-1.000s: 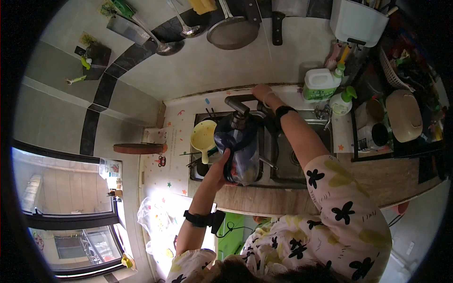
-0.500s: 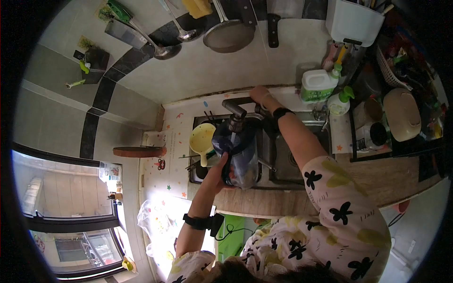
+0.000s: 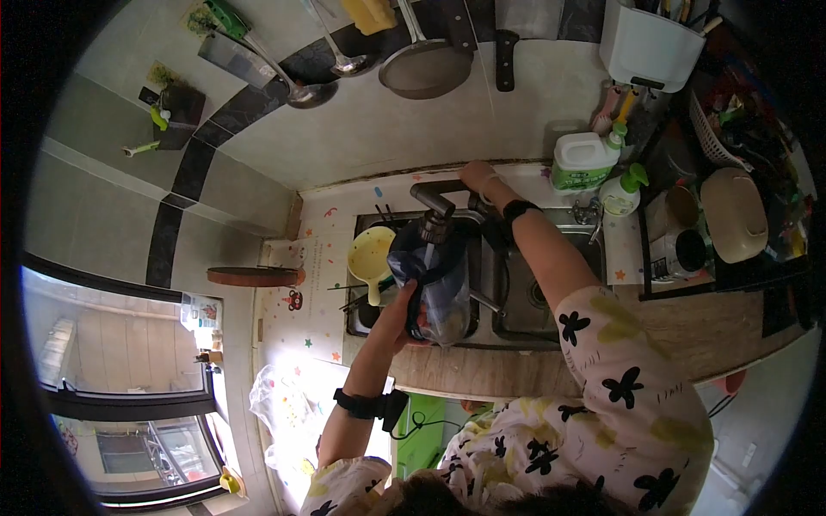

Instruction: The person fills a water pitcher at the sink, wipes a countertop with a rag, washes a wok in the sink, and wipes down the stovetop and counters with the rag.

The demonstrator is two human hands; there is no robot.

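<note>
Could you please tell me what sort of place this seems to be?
It looks like a kitchen, probably in a home: there is a sink with a faucet, and a metal ladle hangs above them.

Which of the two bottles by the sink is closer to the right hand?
The large, boxy bottle; the small, rounded bottle is farther from the right hand.
</note>
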